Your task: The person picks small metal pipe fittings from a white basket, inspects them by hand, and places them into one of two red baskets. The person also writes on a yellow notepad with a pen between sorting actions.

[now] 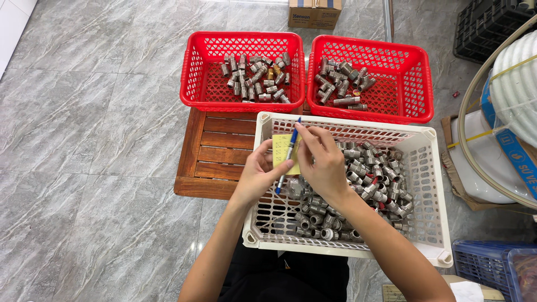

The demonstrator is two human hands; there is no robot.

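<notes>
Holding a blue pen [288, 156] and yellow note [284, 150] over the white basket [430, 140], we are gripping both: left hand [258, 176] grasping the pen, right hand [321, 162] pinching the note. A loosening grip could be dropping either among the metal fittings [369, 173].

A blue pen [288, 156] lies tilted across a small yellow notepad [283, 150].

Both bare forearms reach forward from the bottom of the view and converge. The left hand [258, 174] is half curled, palm turned inward, thumb pressed toward the right hand. The right hand [323, 162] sits just beside it, touching, fingers bent and pinched together, wrist slightly flexed.
</notes>
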